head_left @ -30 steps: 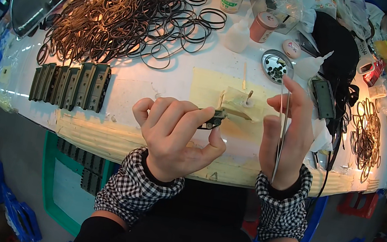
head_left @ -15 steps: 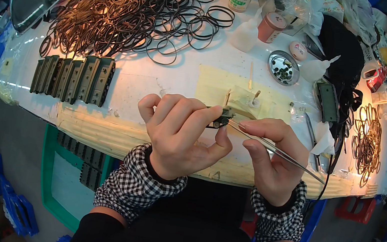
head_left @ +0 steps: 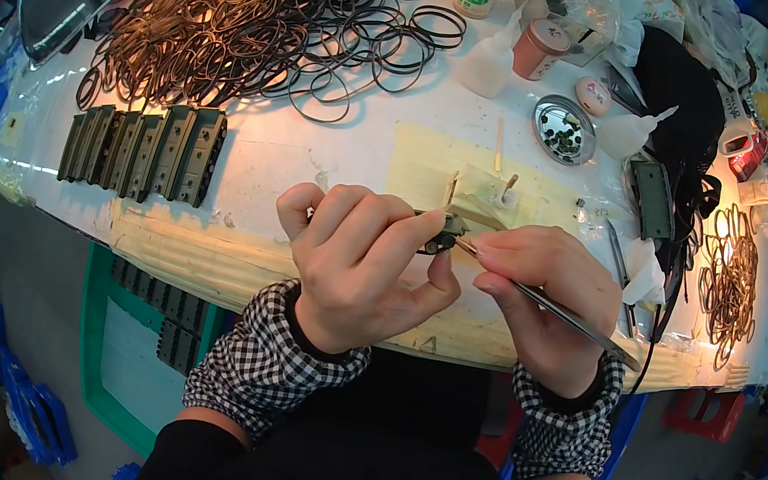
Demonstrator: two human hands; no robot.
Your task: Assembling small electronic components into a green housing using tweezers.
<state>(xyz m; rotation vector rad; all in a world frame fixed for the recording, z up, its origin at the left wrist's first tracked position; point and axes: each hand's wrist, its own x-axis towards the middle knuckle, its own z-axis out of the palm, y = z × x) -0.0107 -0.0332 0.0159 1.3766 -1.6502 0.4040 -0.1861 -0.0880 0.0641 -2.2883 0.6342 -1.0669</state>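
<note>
Between its thumb and fingers, my left hand point(head_left: 354, 271) grips a small dark green model part point(head_left: 445, 239) with round wheel-like pieces on it. Most of that part is hidden behind the fingers. My right hand point(head_left: 556, 297) pinches a pair of metal tweezers point(head_left: 586, 327), whose tips point left at the part's right end. Whether the tips hold anything is too small to tell. Just beyond both hands stands a small tape-wrapped block point(head_left: 484, 194) on a yellowish sheet point(head_left: 417, 160).
Several green model hulls point(head_left: 145, 150) line up at left, below a big heap of dark rubber loops point(head_left: 227, 24). A metal dish point(head_left: 537, 127) holds tiny green pieces. Further right lie another tool point(head_left: 618, 257), a green box point(head_left: 649, 200) and more loops point(head_left: 731, 280). A padded edge point(head_left: 191, 250) runs along the table front.
My right hand has rolled over slightly and its fingers have drawn closer together, so the tweezers now appear as one narrow bar. The left hand stays almost still around the part.
</note>
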